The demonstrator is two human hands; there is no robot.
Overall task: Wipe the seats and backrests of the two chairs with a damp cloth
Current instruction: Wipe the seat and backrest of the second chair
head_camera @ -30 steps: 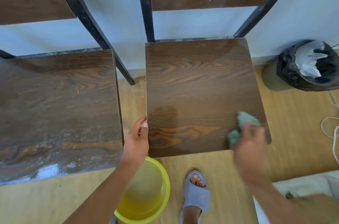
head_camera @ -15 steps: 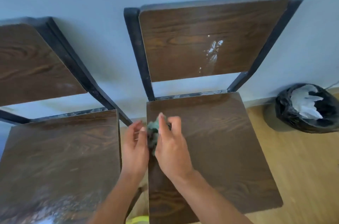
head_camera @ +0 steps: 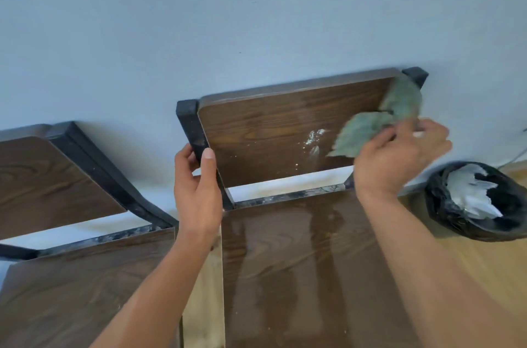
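Green cloth [head_camera: 379,122] in right hand [head_camera: 396,156] against backrest [head_camera: 279,133]; left hand [head_camera: 199,185] grips frame [head_camera: 189,125].

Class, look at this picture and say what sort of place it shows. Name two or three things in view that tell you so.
Probably an indoor room in a home or a small office, though I can't be sure. Two wooden chairs stand against a plain painted wall, the floor is wood-look, and a bin lined with a black bag sits by the wall.

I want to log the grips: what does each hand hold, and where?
Right hand holds the green cloth by its lower end; left hand grips the right chair's left frame post.
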